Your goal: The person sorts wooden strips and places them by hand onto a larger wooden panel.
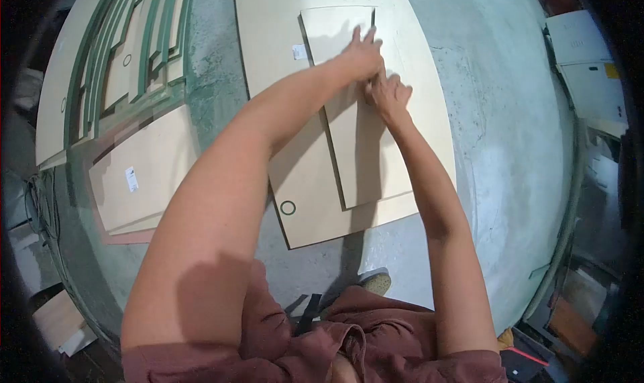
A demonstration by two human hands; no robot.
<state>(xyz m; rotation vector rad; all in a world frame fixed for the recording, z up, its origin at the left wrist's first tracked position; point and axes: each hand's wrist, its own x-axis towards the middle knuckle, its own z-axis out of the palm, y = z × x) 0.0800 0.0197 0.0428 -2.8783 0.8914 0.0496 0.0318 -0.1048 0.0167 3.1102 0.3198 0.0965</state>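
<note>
Beige rectangular board panel (372, 161) is lying on a larger beige sheet (268, 40) on the grey concrete floor (496, 114), the left hand (362, 55) pressing flat with fingers spread, apparently steadying it, the right hand (390, 96) curling beside, its grip unclear.

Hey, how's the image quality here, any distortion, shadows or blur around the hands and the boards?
Head view: strong fisheye, so the pale beige rectangular fibreboard panel and the grey-green concrete floor curve, with black corners. Head view again: light is soft, with dim shadows across the panel and floor. The left hand and right hand look slightly smeared; no glare.
</note>
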